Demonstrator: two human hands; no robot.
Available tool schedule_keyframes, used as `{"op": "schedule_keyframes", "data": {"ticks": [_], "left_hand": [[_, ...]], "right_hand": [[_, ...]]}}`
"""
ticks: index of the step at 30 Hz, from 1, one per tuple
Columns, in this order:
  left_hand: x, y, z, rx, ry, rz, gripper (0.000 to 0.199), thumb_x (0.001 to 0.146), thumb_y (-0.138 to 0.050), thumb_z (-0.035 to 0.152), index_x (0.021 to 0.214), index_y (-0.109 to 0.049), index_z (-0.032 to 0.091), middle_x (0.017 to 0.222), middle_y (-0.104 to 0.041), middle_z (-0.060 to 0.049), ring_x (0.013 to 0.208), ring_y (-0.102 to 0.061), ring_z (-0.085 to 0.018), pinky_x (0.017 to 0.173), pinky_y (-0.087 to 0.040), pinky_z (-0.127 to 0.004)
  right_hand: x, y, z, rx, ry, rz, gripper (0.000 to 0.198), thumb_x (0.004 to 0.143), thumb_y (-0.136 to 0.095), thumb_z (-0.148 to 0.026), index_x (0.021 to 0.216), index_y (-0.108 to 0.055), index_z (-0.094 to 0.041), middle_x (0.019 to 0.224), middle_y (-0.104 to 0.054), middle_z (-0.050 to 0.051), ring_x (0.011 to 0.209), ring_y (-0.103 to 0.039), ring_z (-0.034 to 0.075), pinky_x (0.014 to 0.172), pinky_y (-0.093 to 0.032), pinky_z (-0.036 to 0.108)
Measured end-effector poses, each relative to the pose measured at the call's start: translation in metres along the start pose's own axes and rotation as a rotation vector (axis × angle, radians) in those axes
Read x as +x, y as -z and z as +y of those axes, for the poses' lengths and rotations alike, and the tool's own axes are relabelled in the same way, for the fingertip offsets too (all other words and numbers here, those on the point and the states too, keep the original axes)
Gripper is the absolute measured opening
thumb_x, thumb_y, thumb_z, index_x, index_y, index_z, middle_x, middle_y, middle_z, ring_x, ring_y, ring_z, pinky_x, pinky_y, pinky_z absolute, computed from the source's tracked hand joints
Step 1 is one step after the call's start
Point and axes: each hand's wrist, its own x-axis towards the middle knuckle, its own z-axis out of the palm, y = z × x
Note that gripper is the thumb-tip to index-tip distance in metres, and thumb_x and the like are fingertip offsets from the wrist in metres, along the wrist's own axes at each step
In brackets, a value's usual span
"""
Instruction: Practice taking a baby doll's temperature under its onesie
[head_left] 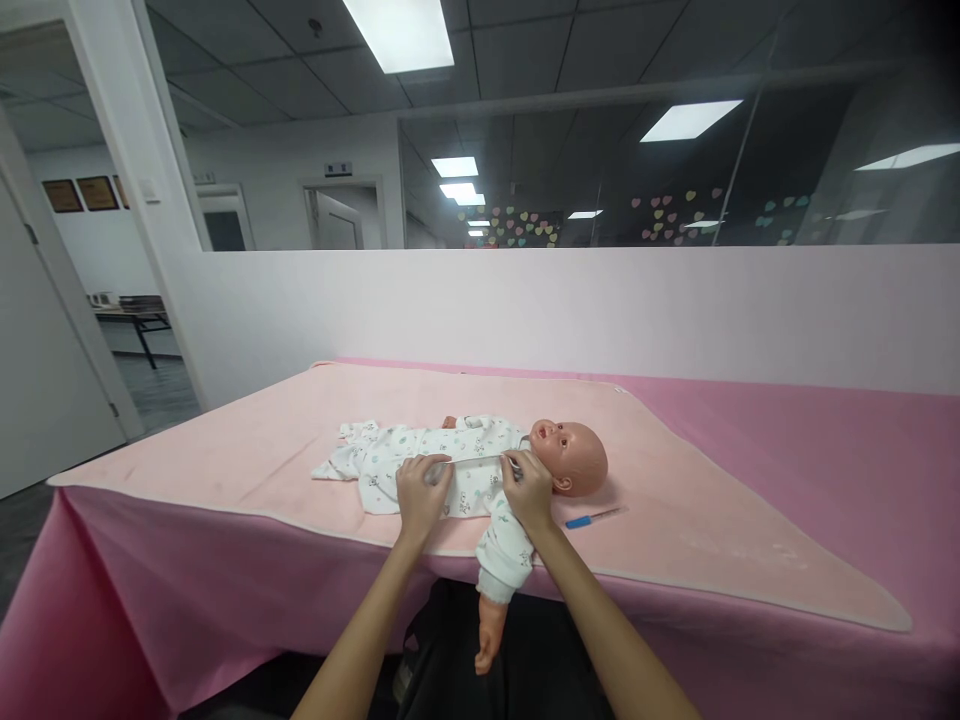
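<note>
A baby doll [574,458] lies on its back on the mat, its head to the right and one arm hanging over the front edge. It wears a white patterned baby outfit [476,495]. Above the doll's chest, a thin white strip [477,460] runs taut between my two hands. Whether it is an edge of the outfit or a separate strip, I cannot tell. My left hand [422,495] pinches its left end over the doll's middle. At the other end, my right hand [529,490] is closed by the doll's neck, fingertips curled. Both hands partly cover the outfit.
A slim stick with a blue handle [592,518] lies to the right of my right hand, below the doll's head. The pale pink mat [712,510] rests on a darker pink cloth [840,440]. Behind stands a low white wall [570,310] with glass above.
</note>
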Motion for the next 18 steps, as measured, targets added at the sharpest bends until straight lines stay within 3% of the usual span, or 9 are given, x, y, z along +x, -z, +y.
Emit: {"op": "schedule_keyframes", "data": {"ticks": [4,7,11,15,18], "left_hand": [[0.0,-0.001,-0.003,-0.015,0.066,0.099,0.012,0.073,-0.054,0.03,0.074,-0.064,0.025,0.075,-0.064,-0.001,0.081,-0.055,-0.021,0.078,-0.038,-0.036],[0.002,-0.001,-0.007,0.019,0.105,0.185,0.013,0.072,-0.052,0.024,0.076,-0.063,0.025,0.078,-0.062,-0.002,0.082,-0.054,-0.022,0.079,-0.038,-0.037],[0.016,-0.001,-0.009,0.145,0.047,0.221,0.026,0.069,-0.046,0.011,0.083,-0.063,0.025,0.085,-0.06,-0.003,0.085,-0.052,-0.024,0.082,-0.035,-0.041],[0.043,-0.008,0.009,0.012,-0.131,0.082,0.025,0.073,-0.043,0.012,0.084,-0.062,0.024,0.086,-0.059,-0.003,0.089,-0.052,-0.021,0.083,-0.038,-0.036],[0.057,-0.023,0.028,-0.166,-0.249,-0.22,0.019,0.077,-0.046,0.024,0.087,-0.063,0.025,0.09,-0.06,-0.002,0.086,-0.055,-0.017,0.078,-0.042,-0.029]], "right_hand": [[0.001,-0.002,0.0,-0.04,0.008,0.0,0.02,0.084,-0.042,-0.022,0.075,-0.06,-0.018,0.069,-0.062,0.004,0.065,-0.056,0.015,0.062,-0.043,0.026],[0.002,0.002,-0.006,-0.083,0.047,-0.075,0.02,0.083,-0.04,-0.019,0.078,-0.059,-0.018,0.071,-0.061,0.005,0.07,-0.056,0.017,0.065,-0.043,0.027],[-0.005,0.031,-0.013,-0.123,0.106,-0.162,0.024,0.081,-0.04,-0.014,0.098,-0.056,-0.018,0.09,-0.061,0.008,0.087,-0.055,0.02,0.076,-0.045,0.032],[-0.021,0.081,0.012,-0.2,0.081,-0.142,0.026,0.08,-0.039,-0.013,0.099,-0.056,-0.02,0.093,-0.062,0.007,0.09,-0.055,0.021,0.079,-0.045,0.035],[-0.03,0.119,0.053,-0.365,0.006,-0.185,0.027,0.077,-0.037,-0.011,0.091,-0.058,-0.02,0.09,-0.063,0.008,0.087,-0.057,0.022,0.076,-0.044,0.037]]}}
